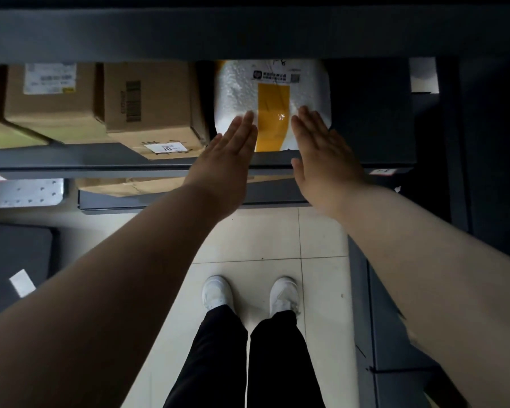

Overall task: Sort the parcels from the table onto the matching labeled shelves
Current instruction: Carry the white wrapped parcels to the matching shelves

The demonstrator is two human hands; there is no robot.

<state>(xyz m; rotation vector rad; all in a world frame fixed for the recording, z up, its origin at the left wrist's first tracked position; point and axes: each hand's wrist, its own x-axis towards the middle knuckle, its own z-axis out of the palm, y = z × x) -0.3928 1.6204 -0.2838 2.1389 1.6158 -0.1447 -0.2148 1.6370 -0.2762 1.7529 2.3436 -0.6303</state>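
A white foam parcel with a yellow tape strip and a printed label lies flat on the dark shelf in front of me. My left hand reaches in with straight fingers, its tips at the parcel's near left part. My right hand is flat too, fingertips on the parcel's near right part. Neither hand grips anything. A small white label sits on the shelf's front edge to the right.
Cardboard boxes fill the shelf to the left of the foam parcel. The upper shelf hangs low overhead. A lower shelf holds another box. A dark table is at the left, tiled floor below.
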